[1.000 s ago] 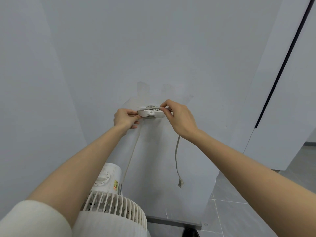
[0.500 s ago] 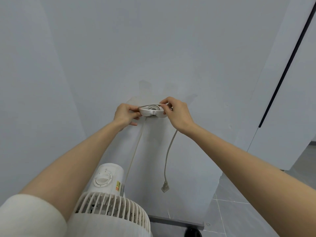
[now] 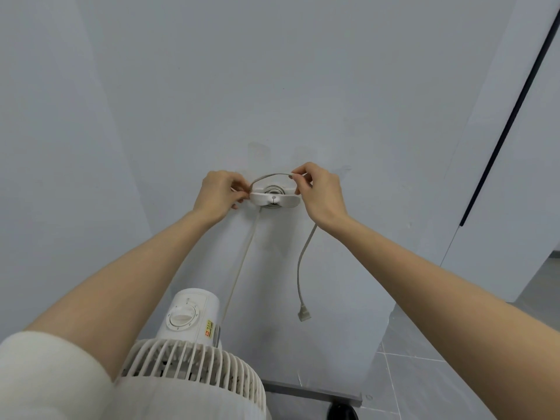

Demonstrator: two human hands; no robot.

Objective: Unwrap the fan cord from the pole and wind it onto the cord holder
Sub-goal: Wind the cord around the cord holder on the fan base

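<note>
A white cord holder (image 3: 275,200) is fixed to the grey wall at hand height, with turns of pale cord (image 3: 303,262) wound behind its plate. My left hand (image 3: 218,192) pinches the cord at the holder's left end. My right hand (image 3: 318,189) pinches it at the upper right, and a loop arches over the holder between them. One length runs from the holder down to the white fan (image 3: 194,344) at bottom centre. The loose end hangs below my right hand and ends in the plug (image 3: 304,315). The fan's pole is hidden.
The grey wall panel (image 3: 272,86) fills most of the view. A white door or cabinet with a dark vertical strip (image 3: 509,116) stands at the right. Grey floor tiles (image 3: 424,374) lie at lower right, and a dark shoe tip (image 3: 342,413) shows by the panel's base.
The cord, flat against the holder a second ago, now arches above it between both hands. The hanging end has grown shorter and the plug swung left, then hangs higher.
</note>
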